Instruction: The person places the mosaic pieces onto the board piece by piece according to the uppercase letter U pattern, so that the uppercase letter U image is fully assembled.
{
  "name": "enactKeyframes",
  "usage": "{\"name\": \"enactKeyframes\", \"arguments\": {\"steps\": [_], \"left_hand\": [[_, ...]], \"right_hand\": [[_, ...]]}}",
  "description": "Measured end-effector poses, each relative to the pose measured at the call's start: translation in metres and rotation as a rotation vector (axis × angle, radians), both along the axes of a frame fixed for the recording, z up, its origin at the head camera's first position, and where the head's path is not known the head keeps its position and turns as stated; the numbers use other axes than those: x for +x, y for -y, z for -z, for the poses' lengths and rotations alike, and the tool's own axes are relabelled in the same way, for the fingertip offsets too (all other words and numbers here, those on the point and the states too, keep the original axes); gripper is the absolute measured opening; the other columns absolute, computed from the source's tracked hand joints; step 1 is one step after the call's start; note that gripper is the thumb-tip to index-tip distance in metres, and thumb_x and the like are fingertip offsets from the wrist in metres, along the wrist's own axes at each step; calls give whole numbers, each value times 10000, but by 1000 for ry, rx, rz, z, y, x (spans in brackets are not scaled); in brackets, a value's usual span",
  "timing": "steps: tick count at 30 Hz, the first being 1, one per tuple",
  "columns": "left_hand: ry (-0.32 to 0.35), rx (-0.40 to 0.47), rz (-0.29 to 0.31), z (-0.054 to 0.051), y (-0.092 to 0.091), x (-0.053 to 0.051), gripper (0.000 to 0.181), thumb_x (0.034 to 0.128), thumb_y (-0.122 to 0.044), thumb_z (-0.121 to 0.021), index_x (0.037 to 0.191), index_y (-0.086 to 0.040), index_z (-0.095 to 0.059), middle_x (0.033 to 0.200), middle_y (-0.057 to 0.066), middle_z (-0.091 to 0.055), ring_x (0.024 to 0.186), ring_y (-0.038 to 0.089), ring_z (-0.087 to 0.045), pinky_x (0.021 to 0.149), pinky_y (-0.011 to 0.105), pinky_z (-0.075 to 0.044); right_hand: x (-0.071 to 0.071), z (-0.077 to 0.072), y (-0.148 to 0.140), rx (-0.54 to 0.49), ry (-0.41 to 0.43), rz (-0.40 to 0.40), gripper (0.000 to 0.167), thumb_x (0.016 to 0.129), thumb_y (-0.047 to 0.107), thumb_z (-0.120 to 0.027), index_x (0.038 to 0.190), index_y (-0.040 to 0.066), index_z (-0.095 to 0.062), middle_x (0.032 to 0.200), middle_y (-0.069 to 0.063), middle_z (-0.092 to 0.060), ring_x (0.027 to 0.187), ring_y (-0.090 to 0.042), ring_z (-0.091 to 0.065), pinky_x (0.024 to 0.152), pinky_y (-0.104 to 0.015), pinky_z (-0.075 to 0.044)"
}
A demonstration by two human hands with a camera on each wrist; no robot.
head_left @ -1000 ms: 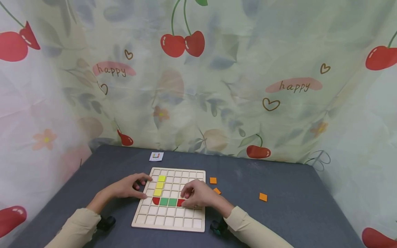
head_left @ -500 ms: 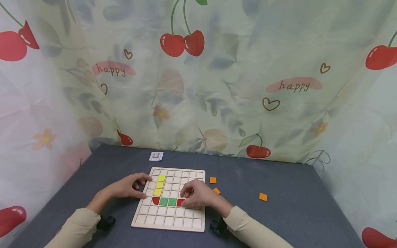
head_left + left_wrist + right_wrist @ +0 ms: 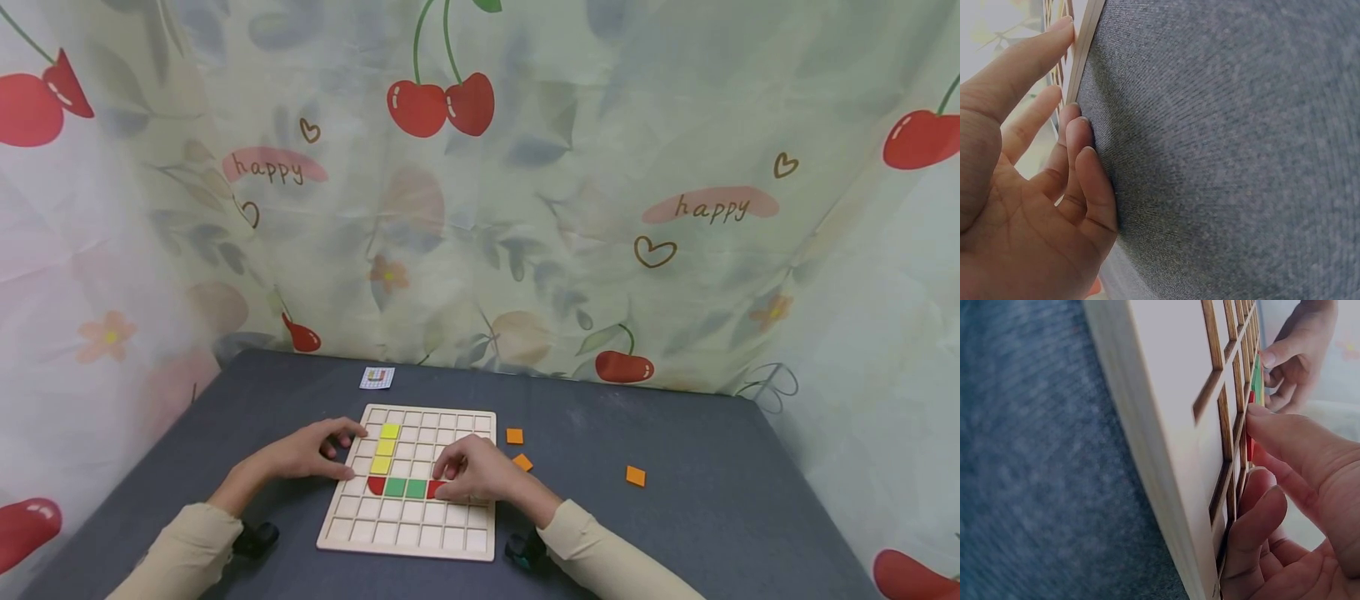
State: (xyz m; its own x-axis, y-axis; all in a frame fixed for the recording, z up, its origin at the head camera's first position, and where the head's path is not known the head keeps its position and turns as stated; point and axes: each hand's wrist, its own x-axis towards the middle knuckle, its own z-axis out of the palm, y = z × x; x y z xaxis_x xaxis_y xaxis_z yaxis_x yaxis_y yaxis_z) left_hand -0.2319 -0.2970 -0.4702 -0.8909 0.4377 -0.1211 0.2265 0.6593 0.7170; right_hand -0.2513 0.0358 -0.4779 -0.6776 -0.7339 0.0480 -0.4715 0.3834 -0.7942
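A wooden grid board [image 3: 405, 550] lies on the table, with three yellow tiles [image 3: 383, 447] in a column. Below them runs a row: a red tile with a rounded corner [image 3: 377, 485], two green tiles [image 3: 405, 488] and another red tile [image 3: 433, 489]. My right hand [image 3: 480, 471] pinches that second red tile at its cell, partly covering it; in the right wrist view the thumb lies against the red tile [image 3: 1250, 434]. My left hand [image 3: 311, 450] rests at the board's left edge, thumb and fingers apart and touching it; the left wrist view shows loosely bent fingers [image 3: 1094, 187].
Three orange tiles lie right of the board: one orange tile [image 3: 514, 436] near its upper corner, another orange tile [image 3: 522, 462] beside my right wrist, and an orange tile [image 3: 636, 476] farther right. A small patterned card [image 3: 377, 378] lies behind the board. A printed curtain [image 3: 480, 250] hangs behind the table.
Almost nothing differs. The right hand has shifted very slightly left at the red tile; the left hand keeps its place on the board's edge.
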Motion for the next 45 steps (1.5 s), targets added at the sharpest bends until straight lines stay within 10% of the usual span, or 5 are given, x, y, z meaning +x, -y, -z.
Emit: {"name": "enactKeyframes", "arguments": {"steps": [25, 45], "left_hand": [[-7, 2, 5, 0, 0, 0, 579, 864, -223, -844, 1344, -46, -574, 1080, 77, -501, 916, 246, -493, 767, 373, -414], [4, -15, 3, -2, -1, 0, 587, 865, -222, -842, 1349, -32, -570, 1064, 81, -496, 903, 248, -492, 758, 382, -405]], "right_hand": [[-13, -16, -36, -127, 54, -88, 179, 905, 87, -780, 1044, -20, -746, 855, -33, -669, 724, -187, -611, 643, -275, -508], [-34, -11, -110, -66, 44, 45, 250, 902, 128, -798, 1097, -15, -732, 997, -106, -693, 827, -248, -643, 664, -315, -532]]}}
